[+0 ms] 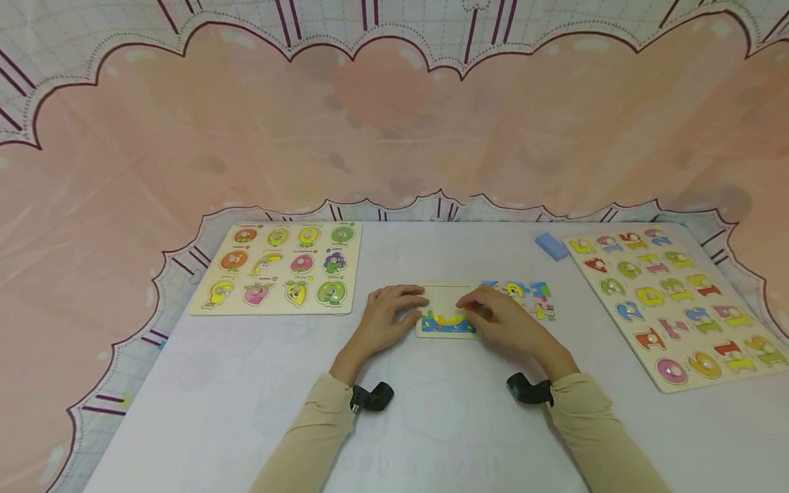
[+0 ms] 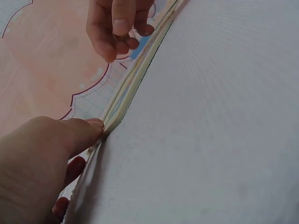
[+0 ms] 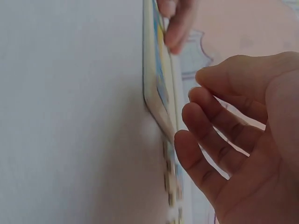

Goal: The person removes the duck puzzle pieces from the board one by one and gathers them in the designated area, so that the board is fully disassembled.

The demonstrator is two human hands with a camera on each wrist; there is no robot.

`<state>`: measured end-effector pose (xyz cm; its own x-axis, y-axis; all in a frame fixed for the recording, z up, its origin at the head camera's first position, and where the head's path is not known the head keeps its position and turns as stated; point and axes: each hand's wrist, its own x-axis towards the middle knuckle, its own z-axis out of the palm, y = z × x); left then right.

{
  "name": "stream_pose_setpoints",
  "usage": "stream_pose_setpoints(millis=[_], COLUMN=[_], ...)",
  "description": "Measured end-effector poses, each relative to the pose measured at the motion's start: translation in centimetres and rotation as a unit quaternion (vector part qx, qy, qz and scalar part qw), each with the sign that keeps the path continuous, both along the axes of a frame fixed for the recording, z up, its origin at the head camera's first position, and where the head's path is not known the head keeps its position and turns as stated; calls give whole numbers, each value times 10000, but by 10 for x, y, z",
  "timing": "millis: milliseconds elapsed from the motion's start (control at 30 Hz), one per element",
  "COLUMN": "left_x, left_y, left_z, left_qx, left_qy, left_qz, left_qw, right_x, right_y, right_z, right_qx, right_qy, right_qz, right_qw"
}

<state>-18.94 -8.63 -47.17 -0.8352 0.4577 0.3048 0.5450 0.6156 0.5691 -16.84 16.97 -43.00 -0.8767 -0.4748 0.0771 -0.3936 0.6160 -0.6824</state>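
A small jigsaw board [image 1: 445, 299] lies on the table between the hands. Its lower strip holds joined blue and yellow pieces [image 1: 442, 322], while the upper part is bare. My left hand [image 1: 390, 313] rests against the board's left edge; in the left wrist view its thumb [image 2: 84, 133] touches the corner. My right hand [image 1: 508, 318] hovers over the board's right side, its fingers loosely bent. In the right wrist view the thumb and fingers [image 3: 194, 119] show nothing between them. Loose jigsaw pieces [image 1: 541, 290] lie beyond the right hand, partly hidden by it.
A fruit puzzle board [image 1: 280, 277] lies at the back left. On the right sits a larger number puzzle board [image 1: 672, 301], with a blue block [image 1: 551, 246] by its upper left corner. A patterned cloth [image 1: 394, 130] hangs behind the white table [image 1: 431, 424].
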Motion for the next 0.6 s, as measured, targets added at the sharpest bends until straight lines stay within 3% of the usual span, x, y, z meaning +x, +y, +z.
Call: stream_pose_setpoints(millis=[233, 600], left_x=[0, 1], left_y=[0, 0], left_z=[2, 3], left_qx=[38, 25], left_qy=[75, 78], left_qz=[-23, -28], left_qw=[10000, 10000], right_x=[2, 3], right_y=[-16, -35], right_z=[-1, -4], right_qx=[54, 599], right_qy=[2, 83], right_qz=[309, 285], right_qw=[9995, 9978])
